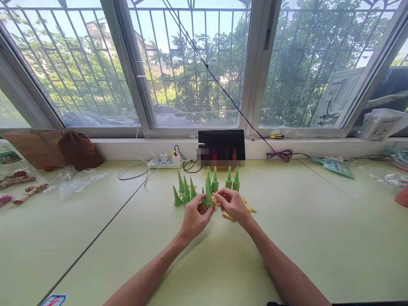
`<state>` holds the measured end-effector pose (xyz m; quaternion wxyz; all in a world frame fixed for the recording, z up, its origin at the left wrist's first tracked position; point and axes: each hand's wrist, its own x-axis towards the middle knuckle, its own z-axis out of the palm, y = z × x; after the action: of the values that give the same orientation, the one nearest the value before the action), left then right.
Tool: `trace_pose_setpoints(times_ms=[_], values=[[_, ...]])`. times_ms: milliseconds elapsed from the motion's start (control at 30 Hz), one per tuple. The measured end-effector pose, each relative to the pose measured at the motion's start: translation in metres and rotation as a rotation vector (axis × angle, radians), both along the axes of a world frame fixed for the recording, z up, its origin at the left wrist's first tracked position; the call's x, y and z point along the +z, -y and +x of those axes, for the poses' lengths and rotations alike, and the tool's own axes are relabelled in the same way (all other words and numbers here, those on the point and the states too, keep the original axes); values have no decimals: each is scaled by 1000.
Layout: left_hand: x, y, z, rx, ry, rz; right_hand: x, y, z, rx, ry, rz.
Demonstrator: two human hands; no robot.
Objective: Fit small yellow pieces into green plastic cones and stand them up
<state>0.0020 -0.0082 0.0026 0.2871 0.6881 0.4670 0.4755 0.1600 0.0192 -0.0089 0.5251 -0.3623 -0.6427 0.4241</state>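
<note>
A green pointed plastic spike (208,199) stands tip up in the fingers of my left hand (195,216), which are wrapped round its wider base. Just to the right, my right hand (234,206) has thumb and forefinger pinched together close to the spike's side. Yellow bits show at those fingertips, but I cannot tell whether one is held or lies behind them. Small yellow plastic pieces (251,210) lie loose around and partly under my right hand. More green spikes (186,191) stand upright to the left, and several others (236,180) stand behind my hands.
A black screen (221,146), partly blurred, leans at the back by the window. Left of it lies a white power strip (165,162) with cables. Clear plastic wrap (72,182) and a brown bag (79,149) are at left. A bundled cable (280,155) rests at back right.
</note>
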Motion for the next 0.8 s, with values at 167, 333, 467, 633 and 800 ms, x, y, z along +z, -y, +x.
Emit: trace_pose_setpoints(times_ms=[167, 333, 467, 633, 800], values=[[0, 0, 0, -7, -5, 10, 0, 0, -1, -3, 0, 1], [0, 0, -1, -3, -14, 19, -1, 0, 0, -3, 14, 5], [-1, -1, -1, -12, -20, 29, -2, 1, 0, -6, 24, 10], [-4, -2, -1, -26, -18, 27, -2, 0, 0, -18, 31, 16], [-4, -2, -1, -24, -11, 28, 0, 1, 0, 5, 36, 14]])
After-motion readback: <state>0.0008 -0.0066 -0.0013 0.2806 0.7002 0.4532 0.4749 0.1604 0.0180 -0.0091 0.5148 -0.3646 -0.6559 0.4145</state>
